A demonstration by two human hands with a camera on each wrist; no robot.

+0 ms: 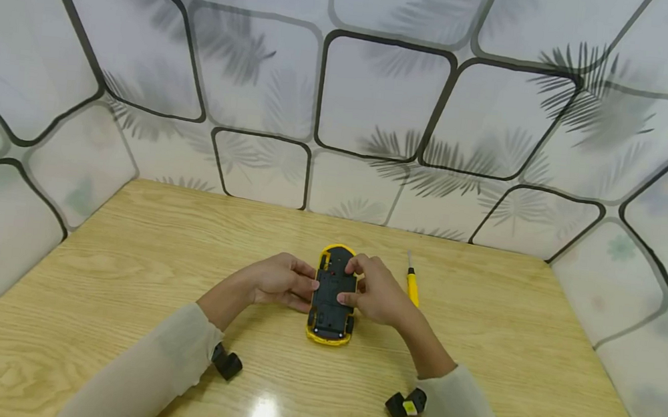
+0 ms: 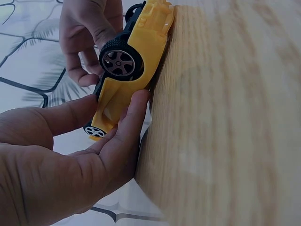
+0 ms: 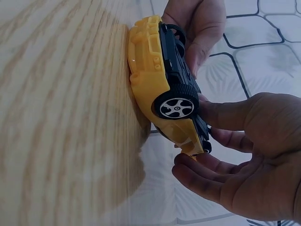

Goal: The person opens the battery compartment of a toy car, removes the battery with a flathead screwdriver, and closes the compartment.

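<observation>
A yellow toy car point(image 1: 333, 296) lies upside down, its black underside point(image 2: 96, 87) facing up in the head view. My left hand point(image 1: 283, 281) grips its left side, thumb at the edge of the underside and fingers around the yellow body point(image 2: 113, 101). On the other side, my right hand point(image 1: 379, 293) holds the car with its thumb on the black base and its forefinger curled over farther up. Both wrist views show silver-spoked wheels point(image 3: 177, 108) with black tyres. The roof side is turned to the wooden table point(image 1: 188, 221).
A screwdriver point(image 1: 413, 288) with a yellow handle and a thin metal shaft lies on the table, just right of my right hand. Patterned white cloth walls point(image 1: 381, 99) rise behind the table and along both sides. Black cameras point(image 1: 226, 363) sit at both wrists.
</observation>
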